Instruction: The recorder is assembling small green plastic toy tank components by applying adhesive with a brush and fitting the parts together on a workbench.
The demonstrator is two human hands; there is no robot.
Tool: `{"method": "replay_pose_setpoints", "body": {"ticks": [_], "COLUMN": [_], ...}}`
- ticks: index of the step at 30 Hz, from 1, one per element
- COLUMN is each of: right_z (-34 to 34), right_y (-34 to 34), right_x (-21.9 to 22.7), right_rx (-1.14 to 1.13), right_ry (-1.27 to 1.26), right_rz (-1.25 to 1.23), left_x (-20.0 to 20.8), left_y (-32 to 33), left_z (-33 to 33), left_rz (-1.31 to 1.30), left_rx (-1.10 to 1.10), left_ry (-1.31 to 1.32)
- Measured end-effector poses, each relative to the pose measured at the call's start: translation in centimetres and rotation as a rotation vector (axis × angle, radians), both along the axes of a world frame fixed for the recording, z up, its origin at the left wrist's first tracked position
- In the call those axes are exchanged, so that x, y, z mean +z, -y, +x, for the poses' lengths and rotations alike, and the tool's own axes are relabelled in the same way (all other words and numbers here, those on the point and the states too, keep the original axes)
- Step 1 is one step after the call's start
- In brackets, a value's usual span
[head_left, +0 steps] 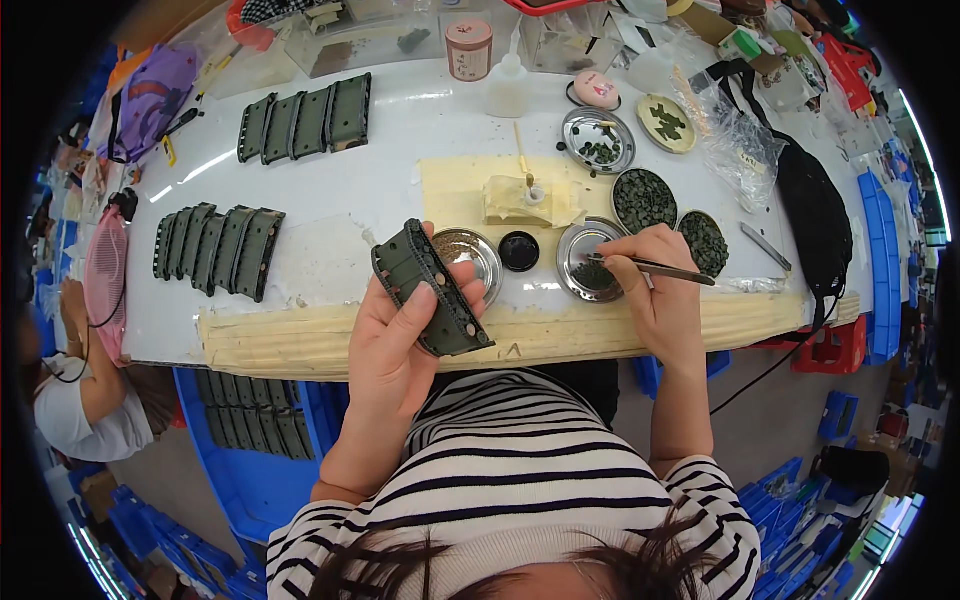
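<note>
My left hand grips a dark green, curved, ridged model part with dark cross ribs, holding it tilted above the table's front edge. The thumb presses on its face. In my right hand is a pair of metal tweezers, their tips pointing down to the left. Those tips are over a round metal dish with small dark green bits in it. Whether the tips pinch a bit is too small to tell. Behind the left hand, a second metal dish is partly hidden by the green part.
Similar green ridged parts lie at the left, others nearer. Round tins of dark green pieces stand right of the dishes. A black round pot, a white squeeze bottle and another tweezers are around. A blue crate sits below left.
</note>
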State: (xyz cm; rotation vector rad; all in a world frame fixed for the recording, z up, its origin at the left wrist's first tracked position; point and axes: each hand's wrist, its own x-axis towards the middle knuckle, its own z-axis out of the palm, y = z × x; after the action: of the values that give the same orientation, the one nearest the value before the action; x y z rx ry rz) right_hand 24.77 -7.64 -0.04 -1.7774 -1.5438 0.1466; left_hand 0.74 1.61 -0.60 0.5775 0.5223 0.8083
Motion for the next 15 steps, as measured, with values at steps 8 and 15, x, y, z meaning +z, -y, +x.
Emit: {"method": "replay_pose_setpoints", "body": {"ticks": [8, 15], "right_z": [-0.11, -0.09], "right_y": [-0.04, -0.08], "right_x": [0.00, 0.12], "right_rx": [0.016, 0.011], "right_ry": [0.024, 0.029], "right_rz": [-0.008, 0.002], "left_x": [0.61, -0.21], "left_y": [0.24, 0.35], "left_z": [0.22, -0.02], "left_rz": [0.175, 0.170], "left_rx": [0.027, 0.062], "left_ry": [0.012, -0.059]}}
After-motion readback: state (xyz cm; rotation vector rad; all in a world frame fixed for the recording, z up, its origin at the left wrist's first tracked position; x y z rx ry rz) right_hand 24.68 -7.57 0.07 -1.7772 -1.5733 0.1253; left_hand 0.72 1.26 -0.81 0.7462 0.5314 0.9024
